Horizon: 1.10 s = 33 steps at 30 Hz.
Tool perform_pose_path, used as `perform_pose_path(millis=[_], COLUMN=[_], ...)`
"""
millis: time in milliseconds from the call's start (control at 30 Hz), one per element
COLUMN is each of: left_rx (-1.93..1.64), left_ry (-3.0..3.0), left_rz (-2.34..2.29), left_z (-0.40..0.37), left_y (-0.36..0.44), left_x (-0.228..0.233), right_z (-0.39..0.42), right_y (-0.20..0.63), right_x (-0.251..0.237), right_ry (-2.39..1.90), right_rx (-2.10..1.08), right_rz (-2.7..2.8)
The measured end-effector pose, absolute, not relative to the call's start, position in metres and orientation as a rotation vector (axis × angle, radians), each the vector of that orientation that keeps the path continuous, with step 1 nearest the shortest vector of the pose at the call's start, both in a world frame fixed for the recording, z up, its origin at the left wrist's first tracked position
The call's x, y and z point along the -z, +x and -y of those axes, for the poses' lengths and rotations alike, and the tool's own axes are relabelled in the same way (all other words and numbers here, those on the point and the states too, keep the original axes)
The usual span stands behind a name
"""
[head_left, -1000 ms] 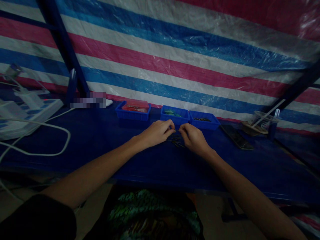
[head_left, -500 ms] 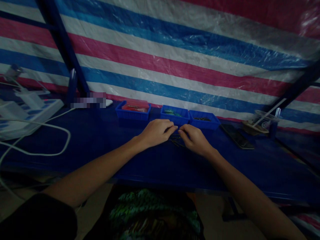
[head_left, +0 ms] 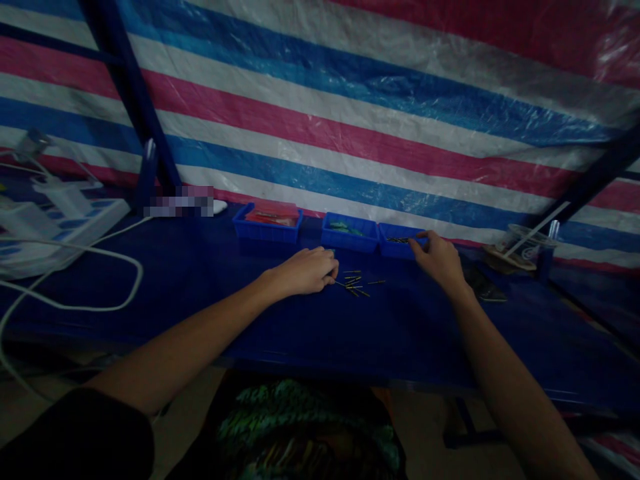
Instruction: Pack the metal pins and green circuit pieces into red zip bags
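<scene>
My left hand (head_left: 314, 270) rests low over the blue table, closed, with a thin metal rod (head_left: 340, 284) poking out from its fingertips toward the loose pieces. Beside it lie several thin gold-and-dark rods (head_left: 353, 280), scattered on the tabletop; their exact kind is too small to tell. My right hand (head_left: 441, 261) is at the front right edge of the right blue bin (head_left: 396, 249), thumb and forefinger a little apart over the rim. Nothing shows between those fingers. Inside that bin are dark thin pieces (head_left: 399, 239).
Left of it stand a blue bin (head_left: 350, 241) with green pieces and another (head_left: 267, 231) with red packets. A phone (head_left: 485, 287) lies partly behind my right wrist, near a plastic cup (head_left: 527, 243). A power strip (head_left: 95, 223) and white cable (head_left: 135, 283) occupy the left.
My right hand has left my left hand and moved right to the right bin. My left hand has shifted slightly left and down, uncovering the scattered rods.
</scene>
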<state>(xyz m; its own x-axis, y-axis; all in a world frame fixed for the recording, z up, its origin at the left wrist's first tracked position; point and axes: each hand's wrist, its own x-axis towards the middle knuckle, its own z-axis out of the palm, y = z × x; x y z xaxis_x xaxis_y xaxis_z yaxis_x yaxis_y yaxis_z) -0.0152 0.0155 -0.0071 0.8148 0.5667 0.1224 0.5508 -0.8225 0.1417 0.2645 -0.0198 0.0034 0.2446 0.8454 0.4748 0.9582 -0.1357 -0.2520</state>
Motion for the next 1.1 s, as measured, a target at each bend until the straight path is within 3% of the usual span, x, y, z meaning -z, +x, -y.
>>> perform_pose_path(millis=[167,300,1100], left_rx=[-0.446,-0.538,-0.802], left_ry=[2.853,2.840,2.771], left_rz=[-0.923,-0.902,-0.864], left_z=[-0.012,-0.009,-0.003], left_y=[-0.011,-0.008,-0.001], left_x=[0.005,0.003,0.003], right_z=[0.035,0.042,0.042], right_y=[0.199,0.173,0.181], right_x=[0.001,0.011,0.010], right_ry=[-1.530,-1.375,-1.351], right_rx=[0.078,0.060,0.045], right_rz=[2.081,2.275,2.111])
